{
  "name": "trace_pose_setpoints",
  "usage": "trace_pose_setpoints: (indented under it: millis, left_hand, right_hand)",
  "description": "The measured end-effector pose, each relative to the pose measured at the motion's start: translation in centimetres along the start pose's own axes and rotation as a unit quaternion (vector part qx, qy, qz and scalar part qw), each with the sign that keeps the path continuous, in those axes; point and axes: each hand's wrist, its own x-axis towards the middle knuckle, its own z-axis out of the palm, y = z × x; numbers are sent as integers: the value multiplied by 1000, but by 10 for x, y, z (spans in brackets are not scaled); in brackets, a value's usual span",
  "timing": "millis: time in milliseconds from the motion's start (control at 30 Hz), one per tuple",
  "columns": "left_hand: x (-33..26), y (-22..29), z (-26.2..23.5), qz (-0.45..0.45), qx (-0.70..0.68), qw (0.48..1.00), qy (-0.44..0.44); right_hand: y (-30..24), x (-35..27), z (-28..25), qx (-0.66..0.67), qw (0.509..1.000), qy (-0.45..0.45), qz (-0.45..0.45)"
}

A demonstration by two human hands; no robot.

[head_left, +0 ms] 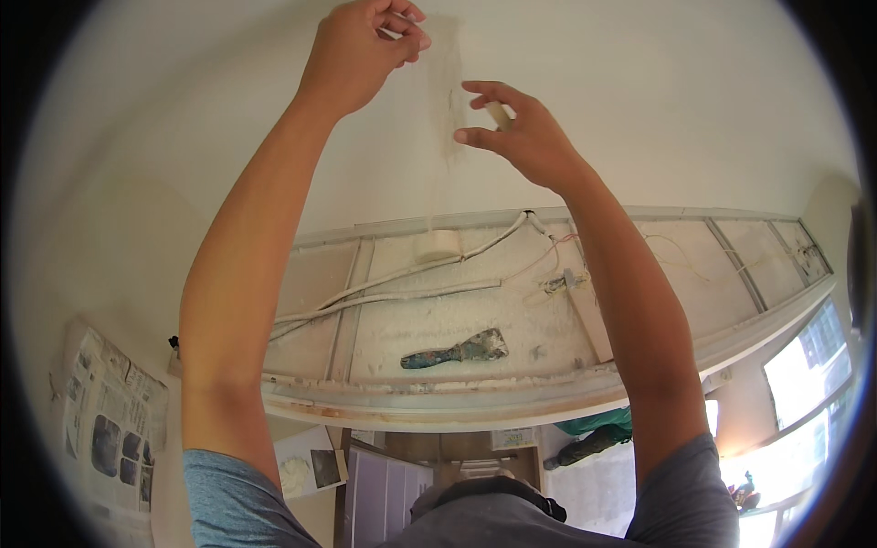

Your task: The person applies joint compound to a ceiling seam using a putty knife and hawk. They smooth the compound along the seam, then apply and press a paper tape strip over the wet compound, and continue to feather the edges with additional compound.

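Both arms are raised to a cream wall (639,91). My left hand (365,46) is at the top, its fingertips pinched on a small white bit that I cannot make out. My right hand (516,137) is lower and to the right, with a small beige piece (499,113) held between thumb and fingers. Between the hands a faint greyish vertical streak (448,96) runs down the wall.
Below the hands a dusty ledge (548,393) carries a roll of beige tape (437,245), white cables (393,292), thin loose wires (557,279) and a paint-smeared putty knife (454,351). Newspaper sheets (110,420) hang at lower left. A bright window (804,365) is at right.
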Motion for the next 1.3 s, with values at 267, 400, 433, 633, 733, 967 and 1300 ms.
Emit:
trace_pose_setpoints:
  millis: [267, 400, 433, 633, 733, 967, 1300]
  left_hand:
    - [-4, 27, -17, 68, 137, 983, 98]
    - [-10, 20, -20, 32, 106, 992, 61]
    - [-9, 16, -28, -3, 78, 997, -6]
    - [-6, -35, 15, 28, -38, 993, 110]
    - [1, -60, 37, -9, -57, 991, 118]
    - [28, -67, 51, -16, -75, 988, 136]
    - [35, -79, 79, -50, -147, 965, 212]
  right_hand:
    - [39, 12, 50, 199, 953, -175, 148]
    - [59, 14, 73, 210, 965, -62, 146]
    - [62, 15, 75, 212, 963, -49, 156]
    - [60, 20, 69, 161, 972, -88, 144]
    - [48, 28, 62, 173, 976, -18, 134]
    - [22, 78, 34, 133, 985, 85, 67]
    - [24, 120, 38, 133, 971, 159, 119]
